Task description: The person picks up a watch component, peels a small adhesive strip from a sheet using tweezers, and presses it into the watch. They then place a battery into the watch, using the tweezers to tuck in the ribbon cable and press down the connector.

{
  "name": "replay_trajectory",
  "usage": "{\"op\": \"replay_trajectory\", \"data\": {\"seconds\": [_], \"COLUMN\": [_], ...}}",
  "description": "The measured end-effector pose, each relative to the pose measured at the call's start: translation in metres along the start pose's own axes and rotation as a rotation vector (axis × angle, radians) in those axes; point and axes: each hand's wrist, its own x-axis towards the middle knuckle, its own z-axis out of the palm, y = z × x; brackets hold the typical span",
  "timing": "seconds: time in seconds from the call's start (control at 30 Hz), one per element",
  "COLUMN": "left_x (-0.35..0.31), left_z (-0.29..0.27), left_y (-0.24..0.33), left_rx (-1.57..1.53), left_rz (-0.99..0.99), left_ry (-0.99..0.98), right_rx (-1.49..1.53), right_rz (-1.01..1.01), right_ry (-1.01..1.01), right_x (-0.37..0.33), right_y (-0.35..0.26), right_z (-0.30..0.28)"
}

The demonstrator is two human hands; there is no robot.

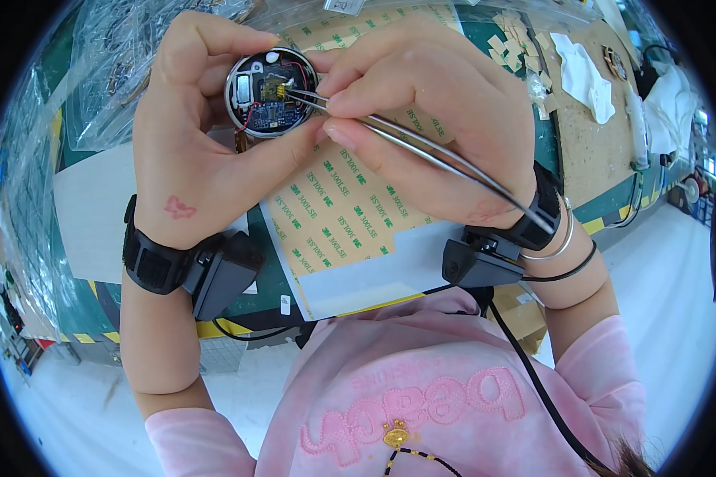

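My left hand (203,135) grips a round metal-rimmed device housing (232,111), thumb along its lower edge and fingers around its left and far side. Inside the housing lie a blue circuit board (274,117), a patch of amber film (278,87), a pale rectangular part and thin red wires. In my right hand (429,111) a pair of metal tweezers (429,149) is pinched between thumb and fingers. Their tips reach over the amber film near the housing's right side; whether they touch it I cannot tell.
Beneath my hands lies a sheet of tan adhesive backing (334,215) on a green mat (274,254). Clear plastic bags (111,87) pile up at the left. To the right, small tan squares (517,44) and a white cloth (585,75) rest near a brown board (612,143).
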Motion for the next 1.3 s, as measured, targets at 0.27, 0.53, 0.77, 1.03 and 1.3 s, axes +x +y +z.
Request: {"op": "replay_trajectory", "data": {"seconds": [0.27, 0.53, 0.77, 1.03, 1.3], "left_x": [-0.001, 0.008, 0.016, 0.008, 0.008], "left_z": [0.005, 0.004, 0.001, 0.012, 0.006], "left_y": [0.000, 0.002, 0.001, 0.010, 0.015], "left_rx": [-0.037, -0.101, 0.166, -0.048, -0.007], "left_rz": [-0.043, -0.134, 0.060, -0.204, -0.083], "left_ry": [0.010, 0.043, 0.176, 0.022, 0.011], "right_rx": [-0.073, -0.102, -0.123, -0.050, -0.017], "right_rz": [-0.081, -0.164, -0.072, 0.026, 0.020], "right_ry": [-0.001, 0.014, -0.027, 0.009, 0.040], "right_x": [-0.009, -0.003, 0.005, -0.003, 0.004], "right_y": [0.006, 0.013, -0.005, -0.011, -0.017], "right_z": [0.010, 0.015, 0.002, -0.005, 0.000]}}
